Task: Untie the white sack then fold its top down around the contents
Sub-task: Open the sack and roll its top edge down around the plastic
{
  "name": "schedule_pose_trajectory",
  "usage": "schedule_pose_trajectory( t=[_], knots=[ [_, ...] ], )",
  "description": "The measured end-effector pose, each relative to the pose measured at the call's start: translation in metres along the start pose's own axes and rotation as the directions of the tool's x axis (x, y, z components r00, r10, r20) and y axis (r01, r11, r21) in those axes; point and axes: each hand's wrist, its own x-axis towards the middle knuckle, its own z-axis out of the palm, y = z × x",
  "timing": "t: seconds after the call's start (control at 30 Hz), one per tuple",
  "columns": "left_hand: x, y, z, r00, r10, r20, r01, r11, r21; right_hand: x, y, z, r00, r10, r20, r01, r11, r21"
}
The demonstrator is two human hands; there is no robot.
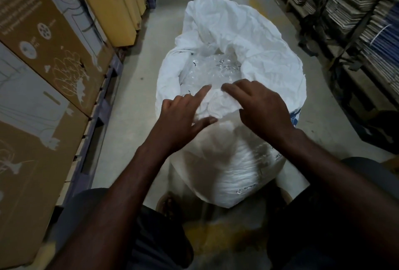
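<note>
white sack (pixel 226 161) upright on concrete floor (pixel 133 105) between person's knees, mouth open, no tie visible; clear plastic contents (pixel 213 69) showing inside, just beyond both hands; near rim bunched between hands; left hand (pixel 183 116) fingers spread apart, thumb and index resting on bunched fabric, not closed; right hand (pixel 259 108) fingers curled over same fold, pinching rim, thumb hidden; far side of sack top standing loose and crumpled beyond hands; printed cardboard boxes (pixel 43 75) left of left hand; stacked flat cardboard (pixel 356 10) right of right hand
</note>
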Motion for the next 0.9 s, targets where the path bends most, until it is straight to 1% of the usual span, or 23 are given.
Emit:
schedule_pose_trajectory(
  t=[0.07,0.17,0.23,0.3,0.33,0.37,0.4,0.43,0.47,0.5,0.53,0.57,0.6,0.67,0.73,0.77,0.8,0.83,0.9],
  knots=[
    [0.005,-0.006,-0.002,0.998,-0.003,-0.065,0.009,0.995,0.096,-0.005,-0.003,0.001,0.996,-0.029,0.084,0.024,0.998,0.057],
    [0.009,-0.014,-0.011,0.97,0.014,-0.241,0.038,0.977,0.209,-0.015,-0.012,-0.001,0.953,-0.047,0.299,-0.017,0.978,0.209],
    [0.007,-0.01,-0.011,0.95,0.025,-0.312,0.036,0.982,0.187,-0.023,-0.02,0.001,0.936,-0.027,0.35,-0.07,0.963,0.262],
    [0.006,-0.003,-0.007,0.941,0.012,-0.337,0.036,0.99,0.136,-0.021,-0.02,0.005,0.941,0.032,0.336,-0.136,0.947,0.292],
    [0.007,0.001,-0.007,0.944,0.005,-0.331,0.035,0.993,0.116,-0.019,-0.018,0.005,0.954,0.06,0.294,-0.141,0.954,0.265],
    [0.008,0.004,-0.008,0.953,0.009,-0.301,0.022,0.995,0.097,-0.016,-0.017,0.007,0.975,0.069,0.212,-0.114,0.972,0.207],
    [0.007,0.006,-0.009,0.97,0.021,-0.241,-0.004,0.998,0.069,-0.014,-0.017,0.008,0.991,0.064,0.115,-0.08,0.988,0.135],
    [0.005,0.008,-0.011,0.988,0.043,-0.146,-0.038,0.999,0.036,-0.013,-0.017,0.01,0.998,0.05,0.034,-0.053,0.995,0.09],
    [0.001,0.01,-0.012,0.997,0.066,-0.034,-0.066,0.998,0.009,-0.013,-0.017,0.01,0.999,0.029,-0.019,-0.028,0.997,0.072],
    [-0.005,0.014,-0.012,0.995,0.078,0.064,-0.078,0.997,-0.004,-0.013,-0.019,0.012,0.999,0.004,-0.052,-0.001,0.998,0.062],
    [-0.011,0.017,-0.011,0.989,0.09,0.12,-0.09,0.996,-0.009,-0.014,-0.022,0.013,0.998,-0.014,-0.069,0.018,0.998,0.055],
    [-0.014,0.02,-0.008,0.987,0.1,0.123,-0.099,0.995,-0.013,-0.015,-0.023,0.014,0.997,-0.02,-0.07,0.024,0.998,0.053],
    [-0.015,0.021,-0.006,0.991,0.1,0.085,-0.099,0.995,-0.008,-0.016,-0.025,0.016,0.998,-0.016,-0.062,0.02,0.998,0.055],
    [-0.009,0.019,-0.005,0.997,0.061,-0.041,-0.06,0.998,0.017,-0.013,-0.026,0.014,1.0,-0.008,-0.004,0.008,0.996,0.094],
    [-0.003,0.017,-0.008,0.993,0.003,-0.117,0.002,0.999,0.04,-0.013,-0.023,0.012,0.987,-0.069,0.142,0.041,0.98,0.194],
    [-0.002,0.016,-0.009,0.99,-0.015,-0.14,0.022,0.999,0.048,-0.015,-0.017,0.009,0.968,-0.115,0.225,0.063,0.972,0.226],
    [-0.002,0.015,-0.009,0.987,-0.029,-0.16,0.038,0.998,0.055,-0.017,-0.007,0.008,0.944,-0.147,0.296,0.085,0.973,0.213],
    [-0.004,0.014,-0.007,0.983,-0.039,-0.179,0.052,0.996,0.067,-0.017,0.005,0.007,0.929,-0.152,0.338,0.1,0.981,0.167],
    [-0.006,0.014,-0.003,0.973,-0.063,-0.22,0.086,0.992,0.097,-0.013,0.029,0.007,0.941,-0.092,0.326,0.07,0.994,0.08]
  ],
)
